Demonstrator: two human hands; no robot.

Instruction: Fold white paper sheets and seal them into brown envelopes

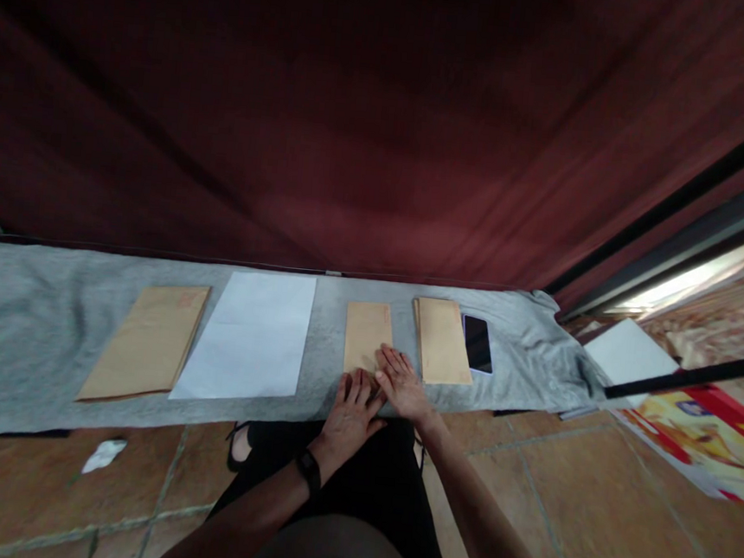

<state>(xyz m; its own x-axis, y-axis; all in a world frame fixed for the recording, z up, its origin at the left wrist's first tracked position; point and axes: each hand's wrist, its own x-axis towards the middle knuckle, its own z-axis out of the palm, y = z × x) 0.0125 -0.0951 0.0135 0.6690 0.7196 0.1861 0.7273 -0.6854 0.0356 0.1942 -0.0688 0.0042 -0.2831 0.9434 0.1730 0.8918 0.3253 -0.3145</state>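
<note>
A single brown envelope (368, 326) lies flat on the grey cloth in front of me. My left hand (350, 416) rests on its near end, fingers stretched out. Flat on its lower right part is my right hand (402, 384), with the fingers extended close together. The two hands almost meet, and they cover the envelope's near edge. To the right sits a stack of brown envelopes (445, 342). White paper sheets (250, 338) lie to the left, and beyond them is a pile of larger brown envelopes (149, 338).
A phone (477, 344) lies beside the right-hand stack. The grey cloth (29, 327) covers a narrow surface along a dark red curtain (358, 139). A colourful box (703, 430) stands at the right. Crumpled white paper (104, 456) is on the tiled floor.
</note>
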